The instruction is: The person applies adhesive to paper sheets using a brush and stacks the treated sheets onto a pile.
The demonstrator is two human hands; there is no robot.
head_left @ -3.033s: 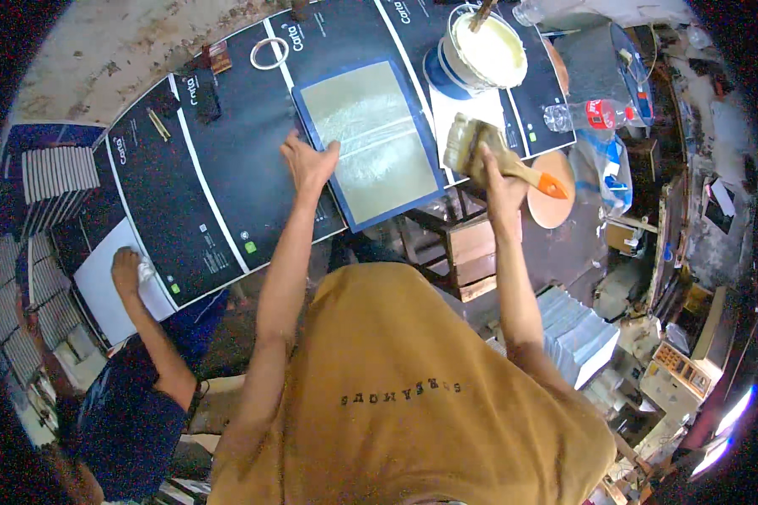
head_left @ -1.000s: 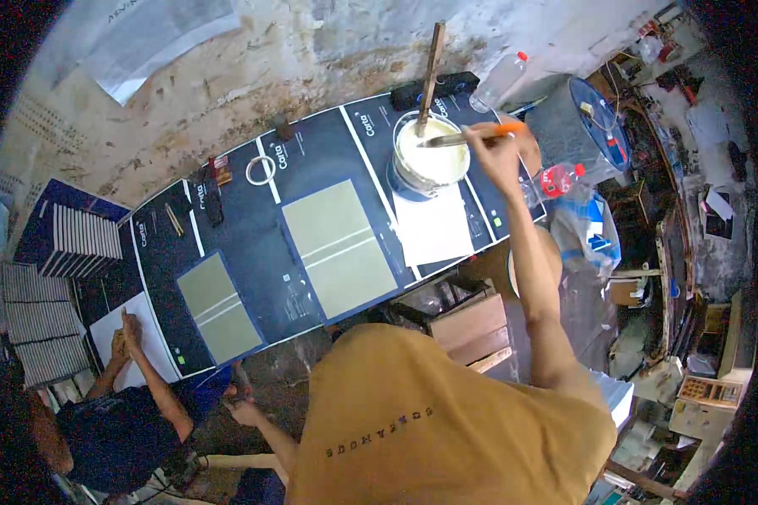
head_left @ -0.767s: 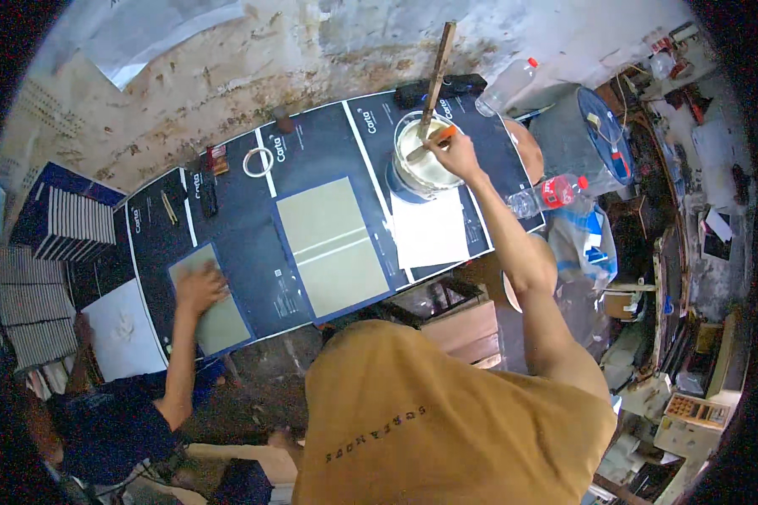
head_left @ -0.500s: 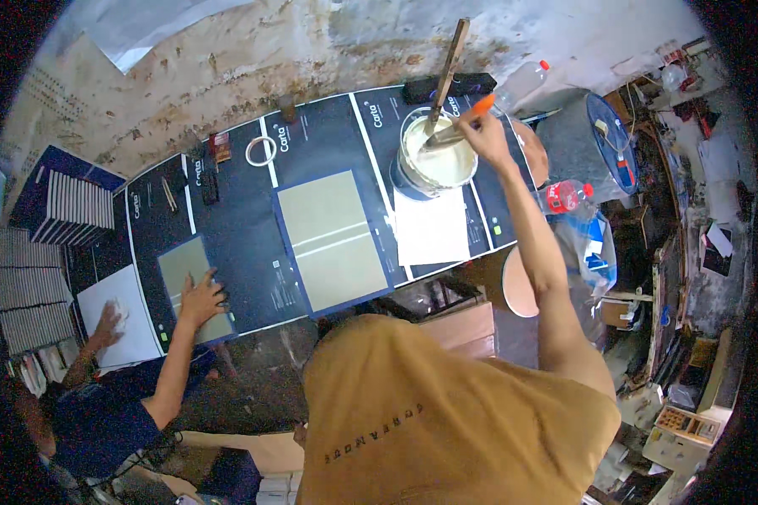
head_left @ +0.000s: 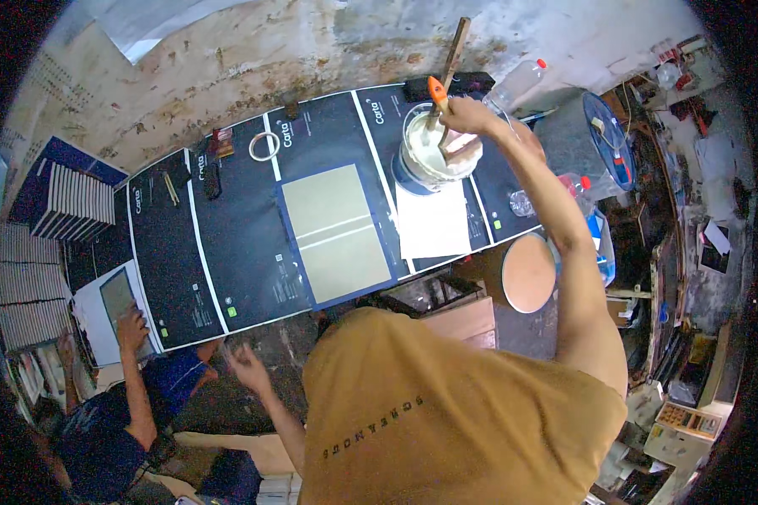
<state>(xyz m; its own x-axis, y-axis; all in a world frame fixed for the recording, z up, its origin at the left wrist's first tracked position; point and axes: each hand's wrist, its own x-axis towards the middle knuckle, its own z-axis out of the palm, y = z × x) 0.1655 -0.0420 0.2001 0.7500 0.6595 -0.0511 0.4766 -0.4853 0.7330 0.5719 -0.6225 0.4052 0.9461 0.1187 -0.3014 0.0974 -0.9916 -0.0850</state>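
Note:
My right hand (head_left: 473, 116) is closed around a paint brush with an orange handle (head_left: 437, 93). Its bristle end (head_left: 463, 151) is down in a bucket (head_left: 414, 175) of creamy white paste, beside a wooden stick (head_left: 456, 52) leaning there. A white sheet (head_left: 434, 227) shows under and in front of the bucket. My left hand (head_left: 246, 369) is off the table's near edge, slightly blurred, fingers apart and holding nothing. Between the hands, on the black table, lies a large grey-green panel (head_left: 337, 244) with blue edges and two pale bands.
At left, a co-worker's hand (head_left: 132, 330) rests on a smaller panel (head_left: 118, 292) over a white sheet (head_left: 93, 316). Book stacks (head_left: 76, 202) stand behind it. A tape roll (head_left: 264, 146), a clear bottle (head_left: 520, 82) and a round pinkish stool top (head_left: 529, 273) surround the table.
The brush has swung so its orange handle tips left, still in my right hand. My left hand has come into view. The co-worker's smaller panel has moved left onto the white sheet.

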